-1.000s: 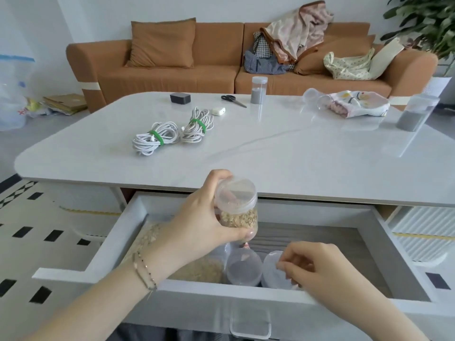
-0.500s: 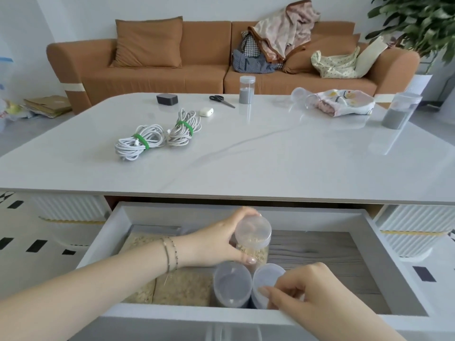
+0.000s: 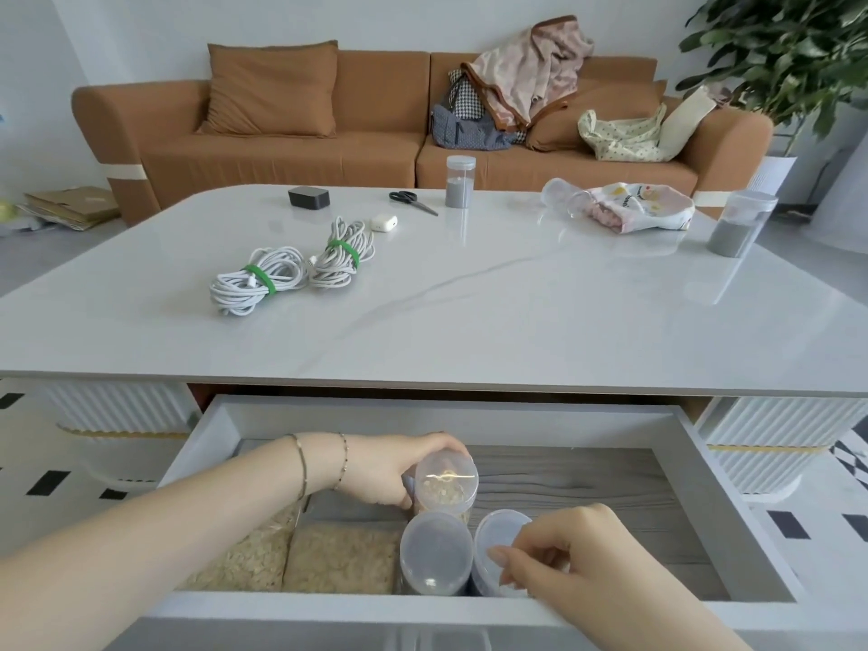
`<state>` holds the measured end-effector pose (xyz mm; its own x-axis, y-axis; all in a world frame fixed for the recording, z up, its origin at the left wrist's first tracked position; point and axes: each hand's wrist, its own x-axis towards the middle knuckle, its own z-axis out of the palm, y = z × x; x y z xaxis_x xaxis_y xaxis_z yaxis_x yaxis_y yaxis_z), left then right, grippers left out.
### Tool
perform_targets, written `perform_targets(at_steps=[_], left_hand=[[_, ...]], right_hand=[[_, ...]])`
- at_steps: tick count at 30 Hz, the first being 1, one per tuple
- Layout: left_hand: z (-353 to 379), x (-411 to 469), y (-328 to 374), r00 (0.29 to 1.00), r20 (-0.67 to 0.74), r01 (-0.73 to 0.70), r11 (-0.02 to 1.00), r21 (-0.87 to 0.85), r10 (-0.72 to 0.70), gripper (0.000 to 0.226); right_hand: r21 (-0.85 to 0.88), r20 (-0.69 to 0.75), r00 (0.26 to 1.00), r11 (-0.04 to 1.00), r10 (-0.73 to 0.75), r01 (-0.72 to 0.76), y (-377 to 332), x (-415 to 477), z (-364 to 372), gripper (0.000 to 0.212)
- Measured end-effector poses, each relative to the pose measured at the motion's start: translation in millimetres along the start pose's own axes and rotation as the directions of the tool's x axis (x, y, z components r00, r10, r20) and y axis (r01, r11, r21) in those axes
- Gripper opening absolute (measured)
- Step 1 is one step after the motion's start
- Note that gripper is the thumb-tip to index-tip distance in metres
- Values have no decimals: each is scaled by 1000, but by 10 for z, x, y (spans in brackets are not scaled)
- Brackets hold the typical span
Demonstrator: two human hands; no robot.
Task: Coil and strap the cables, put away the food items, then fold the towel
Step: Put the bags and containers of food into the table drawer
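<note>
My left hand (image 3: 390,467) grips a clear jar of oats (image 3: 446,486) standing upright in the open drawer (image 3: 681,486), behind two lidded jars (image 3: 434,552). The fingers of my right hand (image 3: 554,552) are curled on the lid of the right one (image 3: 498,533). Two bags of oats (image 3: 338,556) lie flat in the drawer's left part. On the white table (image 3: 469,312) lie two coiled white cables (image 3: 256,284) bound with green straps. A patterned towel (image 3: 634,211) sits crumpled at the far right, with a clear container against it.
Two more jars of grey powder stand on the table, one at the back (image 3: 459,180) and one at the right edge (image 3: 737,223). Scissors (image 3: 413,202), a dark box (image 3: 308,198) and a white earbud case (image 3: 384,222) lie near the back. A brown sofa (image 3: 329,129) stands behind.
My left hand has lowered the oat jar from above the drawer down onto its floor behind the two jars. My right hand has stayed on the right jar's lid.
</note>
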<state>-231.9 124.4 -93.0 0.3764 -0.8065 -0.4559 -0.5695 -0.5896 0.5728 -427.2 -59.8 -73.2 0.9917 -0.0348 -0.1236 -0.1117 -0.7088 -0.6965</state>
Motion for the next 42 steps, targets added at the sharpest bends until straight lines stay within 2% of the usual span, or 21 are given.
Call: perform_targets(at_steps=[4, 6, 9, 11, 13, 16, 18, 21, 23, 26, 30, 35, 39, 41, 42], left_hand=[[3, -64, 81, 999, -47, 4, 999, 52, -2, 82], [11, -138, 190, 987, -160, 16, 992, 127, 5, 80], [-96, -356, 450, 907, -407, -61, 990, 128, 108, 62], [-274, -510, 588, 842, -519, -128, 989, 77, 149, 48], [-504, -558, 627, 774, -609, -159, 984, 77, 173, 40], [-895, -338, 544, 678, -708, -171, 979, 113, 200, 34], [-1090, 32, 395, 664, -732, -170, 984, 51, 152, 33], [-1209, 717, 157, 686, -727, -60, 998, -15, 30, 41], [-1305, 1104, 112, 652, -758, -43, 999, -18, 14, 46], [-1567, 1501, 139, 592, -806, -52, 997, -54, -13, 47], [-2011, 1950, 70, 529, -844, -49, 990, -135, -88, 42], [-2554, 2475, -149, 444, -888, -183, 958, -220, -119, 39], [-2874, 2781, -257, 418, -902, -229, 948, -222, -110, 50], [-2984, 2926, -299, 404, -912, -208, 964, -166, -70, 62], [-3032, 3032, -318, 392, -919, -198, 971, -133, -46, 69]], right_hand=[[-17, -21, 1000, 1000, -19, 18, 7, 13, -7, 28], [-27, -40, 997, 998, -60, 59, 0, -12, -21, 26], [-10, -167, 967, 981, -193, 194, -1, -82, -104, 20], [-37, -207, 950, 972, -233, 230, -22, -94, -238, 16], [-105, -232, 935, 963, -267, 248, -61, -8, -440, 20], [-181, -300, 906, 950, -298, 253, -248, 470, -840, 21], [-219, -372, 867, 939, -333, 266, -405, 975, -1072, 24], [-280, -454, 818, 928, -354, 246, -434, 1920, -1233, 24], [-266, -493, 808, 940, -322, 212, -346, 2577, -1286, 21], [-120, -537, 812, 973, -229, 195, -177, 3359, -1268, 17], [17, -648, 747, 978, -148, 209, 3, 4091, -1207, 33], [104, -658, 745, 967, -108, 233, -2, 4830, -1343, 51], [243, -748, 663, 936, 14, 255, 82, 5231, -1501, 62], [282, -812, 579, 918, 73, 280, 140, 5336, -1553, 60], [244, -857, 510, 933, 80, 265, 224, 5375, -1608, 58]])
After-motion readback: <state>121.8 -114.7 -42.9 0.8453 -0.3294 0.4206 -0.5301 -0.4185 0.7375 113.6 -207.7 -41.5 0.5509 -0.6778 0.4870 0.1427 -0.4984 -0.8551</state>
